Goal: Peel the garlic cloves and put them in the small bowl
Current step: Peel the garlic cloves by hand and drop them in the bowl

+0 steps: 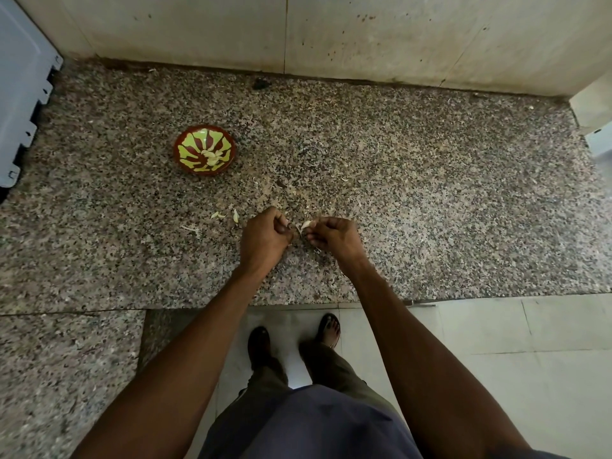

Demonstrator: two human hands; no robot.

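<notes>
I am looking down at both hands working close together over the speckled granite counter point(430, 200). The right hand point(332, 238) is pinching a pale garlic clove point(305, 224) between thumb and fingertips, with the other fingers curled under. The left hand point(265, 236) is sitting just beside it, fingers curled tight into a near fist; its fingertips are meeting the clove's trailing skin, though I cannot tell whether they are truly gripping that skin. The clove is hanging in the narrow gap between the two hands, above the counter.

The small bowl point(185, 160), red with a yellow-green leaf pattern, is standing well apart, up and to the left of the left hand, and it is holding a few peeled cloves point(212, 156) near its middle. Loose peel scraps point(228, 215) are lying on the granite between the bowl and the left hand, nearer the hand.

I am seeing broad bare granite stretching to the right of the hands. The counter is ending at a pale wall point(364, 38) at the far side, and its near edge is running just below the wrists, with the person's feet point(328, 329) on pale floor tiles beneath. A grey-white appliance point(20, 77) is crowding the counter's left end, behind the bowl.
</notes>
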